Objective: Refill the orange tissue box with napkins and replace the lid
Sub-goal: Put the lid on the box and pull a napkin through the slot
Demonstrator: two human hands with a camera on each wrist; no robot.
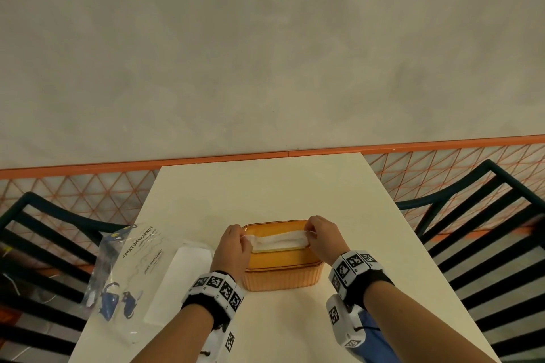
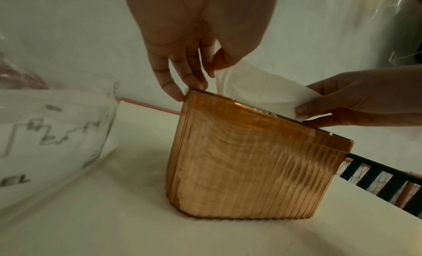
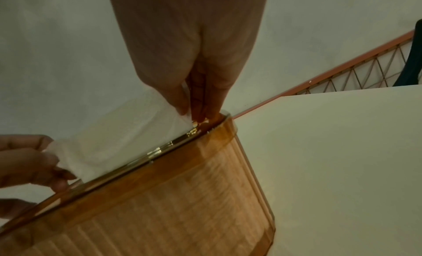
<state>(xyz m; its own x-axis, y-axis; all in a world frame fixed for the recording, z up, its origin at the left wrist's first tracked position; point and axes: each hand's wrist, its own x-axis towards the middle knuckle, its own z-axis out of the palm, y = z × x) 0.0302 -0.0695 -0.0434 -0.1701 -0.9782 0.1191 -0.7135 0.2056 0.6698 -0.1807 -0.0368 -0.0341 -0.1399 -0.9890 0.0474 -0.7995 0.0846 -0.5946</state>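
Now: orange tissue box (image 1: pixel 281 270) mid-table, lid (image 1: pixel 277 258) on. Left hand (image 1: pixel 233 244) pinches napkin (image 1: pixel 278 240) end at 9 o'clock, right hand (image 1: pixel 323 237) pinches 3 o'clock end. Best pull evenly upward through slot, gently; thin paper likely tears.

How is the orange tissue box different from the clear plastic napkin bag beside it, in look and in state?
The orange tissue box is stiff, ribbed and tinted amber, and it stands upright; the plastic napkin bag is soft, clear and printed, and it lies crumpled and flat. The left hand and the right hand both pinch a white napkin at the box's top; nothing touches the bag. Both rest on the white table and hold white napkins.
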